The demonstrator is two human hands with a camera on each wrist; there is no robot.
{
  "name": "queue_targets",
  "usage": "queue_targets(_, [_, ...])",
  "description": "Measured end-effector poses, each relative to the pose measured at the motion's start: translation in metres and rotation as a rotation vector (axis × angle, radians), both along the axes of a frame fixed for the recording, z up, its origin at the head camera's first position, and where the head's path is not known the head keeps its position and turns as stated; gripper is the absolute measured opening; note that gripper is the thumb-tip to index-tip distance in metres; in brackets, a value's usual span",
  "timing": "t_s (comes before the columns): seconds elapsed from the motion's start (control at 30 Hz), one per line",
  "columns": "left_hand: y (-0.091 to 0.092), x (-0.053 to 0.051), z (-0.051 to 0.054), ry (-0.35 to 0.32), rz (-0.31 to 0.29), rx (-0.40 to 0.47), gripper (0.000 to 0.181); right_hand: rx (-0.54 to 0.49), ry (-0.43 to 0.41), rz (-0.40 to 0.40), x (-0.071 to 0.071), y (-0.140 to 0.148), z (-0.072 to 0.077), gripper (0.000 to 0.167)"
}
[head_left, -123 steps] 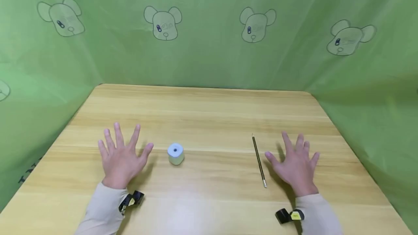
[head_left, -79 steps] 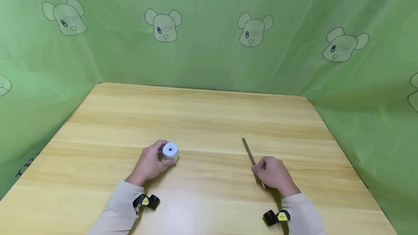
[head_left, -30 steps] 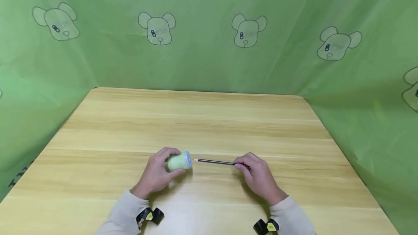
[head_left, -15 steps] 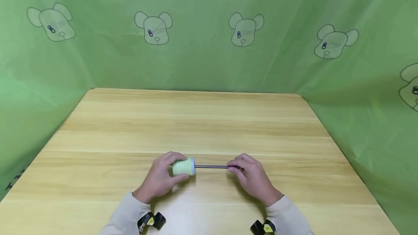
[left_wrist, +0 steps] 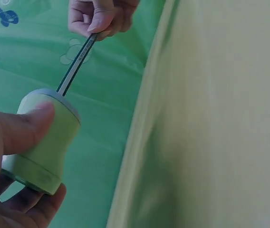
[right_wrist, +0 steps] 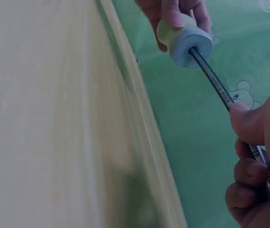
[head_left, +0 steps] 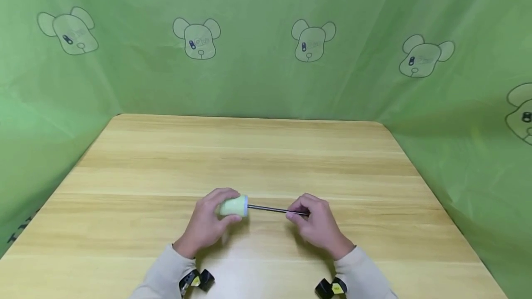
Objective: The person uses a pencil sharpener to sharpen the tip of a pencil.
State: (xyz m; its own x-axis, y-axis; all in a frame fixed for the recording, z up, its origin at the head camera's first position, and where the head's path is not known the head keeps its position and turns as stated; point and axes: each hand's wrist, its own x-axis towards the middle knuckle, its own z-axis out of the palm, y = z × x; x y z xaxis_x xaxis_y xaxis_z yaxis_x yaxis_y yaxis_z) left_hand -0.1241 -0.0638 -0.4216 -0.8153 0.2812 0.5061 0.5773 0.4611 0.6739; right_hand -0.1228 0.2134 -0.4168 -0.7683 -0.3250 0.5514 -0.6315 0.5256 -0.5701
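Observation:
My left hand grips a pale green pencil sharpener with a light blue end cap, held on its side with the cap facing right. The pencil, dark with light stripes, has its point inside the cap's hole, so the tip is hidden. Around the pencil's rear part curl the fingers and thumb of my right hand. In the left wrist view the thumb presses the side of the sharpener. The right wrist view shows the pencil entering the hole in the cap.
Both hands are above a light wooden table. Green cloth printed with bear-like heads hangs behind it and along both sides. Each wrist wears a black camera on a strap.
Sharpener and pencil were taken up from the table, the sharpener was tipped sideways, and the pencil point went into its hole. Over the last half second both hands rose slightly in view.

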Motion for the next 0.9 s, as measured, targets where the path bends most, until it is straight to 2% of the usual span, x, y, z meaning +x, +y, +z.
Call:
queue_targets(0.1, [0.002,-0.002,0.003,0.014,-0.025,0.013,0.049,0.008,0.003,-0.023,0.0,0.0,0.004,0.022])
queue_targets(0.23, [0.006,-0.001,0.003,-0.004,-0.079,0.034,0.046,0.1,0.16,-0.136,-0.001,0.0,0.005,0.021])
queue_targets(0.33, [0.01,0.0,0.003,-0.059,-0.082,0.066,0.044,0.118,0.27,-0.184,-0.003,0.0,0.004,0.023])
queue_targets(0.47, [0.01,0.0,0.005,-0.157,-0.073,0.096,0.043,0.086,0.374,-0.17,-0.004,-0.001,0.004,0.028])
queue_targets(0.53, [0.009,0.0,0.006,-0.194,-0.084,0.106,0.044,0.075,0.426,-0.152,-0.005,-0.003,0.004,0.024])
queue_targets(0.6, [0.007,0.0,0.006,-0.203,-0.097,0.091,0.044,0.059,0.457,-0.137,-0.005,-0.005,0.002,0.016])
queue_targets(0.67, [0.006,0.0,0.005,-0.183,-0.103,0.064,0.043,0.052,0.481,-0.128,-0.005,-0.008,0.0,0.015])
queue_targets(0.77, [0.005,-0.001,0.005,-0.125,-0.104,0.017,0.042,0.074,0.433,-0.135,-0.003,-0.01,-0.001,0.017])
queue_targets(0.8, [0.006,-0.001,0.004,-0.102,-0.104,0.008,0.041,0.089,0.381,-0.136,-0.001,-0.01,0.0,0.018])
queue_targets(0.83, [0.006,-0.001,0.003,-0.081,-0.107,0.001,0.041,0.101,0.293,-0.132,0.0,-0.009,0.003,0.018])
queue_targets(0.9, [0.008,-0.001,0.002,-0.043,-0.124,-0.005,0.041,0.111,0.01,-0.089,0.003,-0.007,0.008,0.014])
